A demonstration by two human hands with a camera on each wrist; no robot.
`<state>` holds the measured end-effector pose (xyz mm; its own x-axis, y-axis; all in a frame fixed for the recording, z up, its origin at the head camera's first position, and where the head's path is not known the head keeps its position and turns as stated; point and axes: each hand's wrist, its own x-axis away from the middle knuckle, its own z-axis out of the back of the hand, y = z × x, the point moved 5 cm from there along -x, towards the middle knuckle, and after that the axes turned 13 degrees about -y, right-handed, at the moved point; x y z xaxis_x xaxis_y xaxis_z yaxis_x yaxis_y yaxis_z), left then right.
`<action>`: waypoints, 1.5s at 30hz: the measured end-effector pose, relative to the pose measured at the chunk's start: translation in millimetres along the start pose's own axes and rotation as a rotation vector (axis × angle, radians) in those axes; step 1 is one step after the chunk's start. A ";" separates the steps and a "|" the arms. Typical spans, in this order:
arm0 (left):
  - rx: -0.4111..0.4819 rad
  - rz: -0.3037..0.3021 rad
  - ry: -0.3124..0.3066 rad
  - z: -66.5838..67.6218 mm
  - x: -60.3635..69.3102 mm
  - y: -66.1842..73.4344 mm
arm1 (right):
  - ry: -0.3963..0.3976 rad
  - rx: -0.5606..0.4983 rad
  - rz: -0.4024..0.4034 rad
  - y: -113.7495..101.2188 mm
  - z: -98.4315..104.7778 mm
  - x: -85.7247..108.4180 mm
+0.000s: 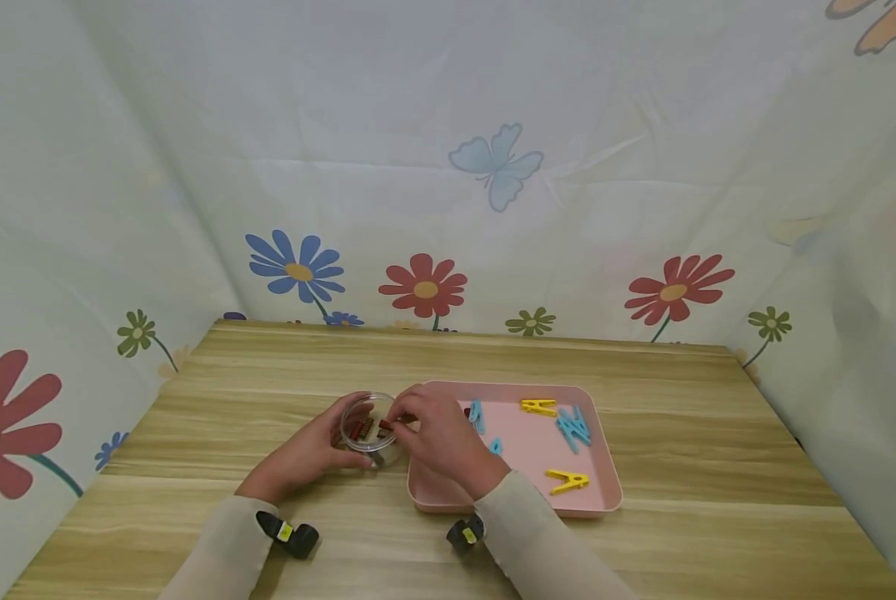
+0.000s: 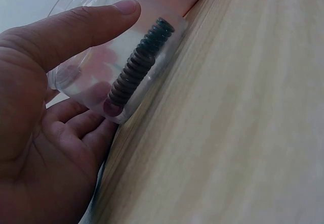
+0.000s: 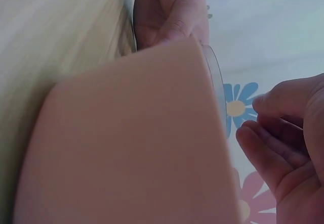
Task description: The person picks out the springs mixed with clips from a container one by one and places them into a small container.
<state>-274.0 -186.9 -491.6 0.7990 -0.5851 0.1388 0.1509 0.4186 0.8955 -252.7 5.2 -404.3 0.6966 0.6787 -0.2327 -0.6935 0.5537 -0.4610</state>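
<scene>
My left hand [image 1: 308, 450] grips a clear round jar [image 2: 101, 1] from its left side, thumb and fingers around the wall. Coil springs [image 2: 134, 70] lie at the bottom of the jar, dark and greyish in the left wrist view. From above, reddish and brownish springs [image 1: 361, 429] show through the mouth. Over the jar's right rim is my right hand [image 1: 448, 433], fingertips bent toward the opening. In the right wrist view, its thumb [image 3: 283, 97] and fingers stand slightly apart, and nothing shows between them. A small reddish spring [image 1: 384, 427] appears just below those fingertips.
A pink tray [image 1: 511, 507] stands right of the jar, partly under my right forearm. It holds blue clothespins [image 1: 573, 429], yellow clothespins [image 1: 566, 481] and a dark red bit [image 1: 467, 412]. The wooden table [image 1: 718, 467] meets a flowered curtain [image 1: 568, 250] behind.
</scene>
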 end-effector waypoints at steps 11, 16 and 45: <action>-0.002 -0.008 -0.007 -0.2 -0.9 1.8 | 0.011 -0.099 -0.072 15.6 6.9 1.4; 0.010 -0.011 -0.006 -0.4 -0.4 1.6 | 0.048 -0.090 -0.105 22.6 11.7 2.4; 0.010 -0.003 -0.006 -0.6 -2.4 0.6 | -0.171 -0.140 -0.470 50.7 21.9 13.1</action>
<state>-275.4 -184.9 -491.7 0.7952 -0.5904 0.1382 0.1477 0.4097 0.9002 -282.7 52.8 -412.0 0.8790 0.4475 0.1649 -0.2733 0.7560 -0.5947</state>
